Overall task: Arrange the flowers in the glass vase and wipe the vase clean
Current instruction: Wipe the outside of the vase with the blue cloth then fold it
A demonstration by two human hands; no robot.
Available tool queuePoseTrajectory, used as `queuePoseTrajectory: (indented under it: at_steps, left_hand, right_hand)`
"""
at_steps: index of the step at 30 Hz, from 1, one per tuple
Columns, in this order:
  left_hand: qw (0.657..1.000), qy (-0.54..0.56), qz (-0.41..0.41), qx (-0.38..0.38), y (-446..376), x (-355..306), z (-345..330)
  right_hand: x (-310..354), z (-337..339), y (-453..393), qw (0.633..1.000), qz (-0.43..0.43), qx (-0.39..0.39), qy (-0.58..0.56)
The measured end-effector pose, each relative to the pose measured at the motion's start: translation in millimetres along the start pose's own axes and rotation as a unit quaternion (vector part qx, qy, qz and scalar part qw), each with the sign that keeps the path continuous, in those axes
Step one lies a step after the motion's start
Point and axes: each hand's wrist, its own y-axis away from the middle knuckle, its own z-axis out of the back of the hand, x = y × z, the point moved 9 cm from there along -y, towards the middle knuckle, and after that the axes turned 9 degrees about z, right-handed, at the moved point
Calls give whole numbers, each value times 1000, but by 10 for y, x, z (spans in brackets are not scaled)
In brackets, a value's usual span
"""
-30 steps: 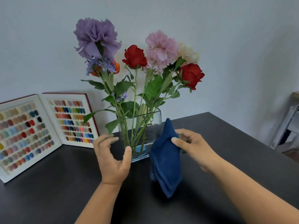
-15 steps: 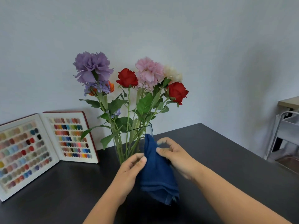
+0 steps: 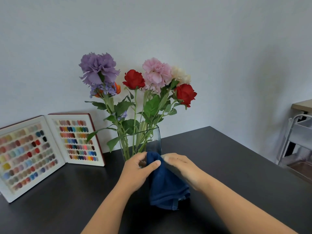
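Observation:
A square glass vase (image 3: pixel 152 141) stands on the black table (image 3: pixel 228 166), holding several flowers (image 3: pixel 135 80): purple, red, pink and cream blooms on green stems. In front of the vase hangs a dark blue cloth (image 3: pixel 166 184). My left hand (image 3: pixel 136 171) pinches the cloth's top between thumb and fingers. On the cloth's right side rests my right hand (image 3: pixel 180 166), fingers bent and blurred; whether it grips the cloth I cannot tell. The vase's lower front is hidden behind the hands and the cloth.
An open book of coloured nail samples (image 3: pixel 42 149) leans against the white wall at the left. A metal trolley (image 3: pixel 297 141) stands off the table's right edge. Dark table surface lies bare to the right of the vase and near me.
My left hand came off the vase's left side and took hold of the cloth's top. My right hand shifted along the cloth. The camera tilted up and back.

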Motion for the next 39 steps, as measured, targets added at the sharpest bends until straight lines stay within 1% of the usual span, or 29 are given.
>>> queuePoseTrajectory:
  at_steps: [2, 3, 5, 7, 11, 13, 15, 18, 22, 24, 29, 34, 36, 39]
  left_hand:
    - [1000, -6, -3, -3, -8, -22, 15]
    - [1000, -6, -2, 4, -9, -37, 3]
    - [1000, 6, 5, 23, 0, -65, -33]
    - [1000, 6, 6, 27, 5, -107, -46]
    - [1000, 9, -12, 15, -23, -282, -55]
    - [1000, 20, -14, 12, -43, -394, -55]
    - [999, 30, -20, 18, -55, -517, -53]
    - [999, 26, -39, 28, -39, -723, -58]
    - [998, 23, -58, 30, -13, -941, -62]
    - [997, 17, -64, 34, -2, -1022, -92]
    - [996, 19, -39, 73, -10, -1064, -312]
    - [994, -38, -26, 99, -118, -1070, -751]
    - [992, -72, -24, 105, -177, -1097, -971]
    - [986, -130, -44, 90, -291, -1206, -1290]
  right_hand:
    - [85, -3, 33, 994, 29, 11, 106]
    - [103, -27, 55, 985, 34, 22, 166]
    - [99, -63, 111, 957, 17, 28, 289]
    - [113, -85, 162, 931, 12, -2, 365]
    - [270, -54, 217, 929, 48, -98, 354]
    - [327, -2, 221, 939, 52, -111, 322]
    - [382, 73, 219, 952, 49, -104, 282]
    - [440, 269, 217, 955, 32, -78, 284]
    - [350, 505, 293, 976, 0, -1, 218]
    - [347, 648, 382, 978, 3, 19, 209]
    - [538, 1173, 534, 970, 8, 9, 245]
    - [749, 1767, 660, 958, 2, -15, 287]
    - [793, 1980, 686, 945, -7, -31, 327]
    - [872, 2300, 671, 910, -14, -56, 411]
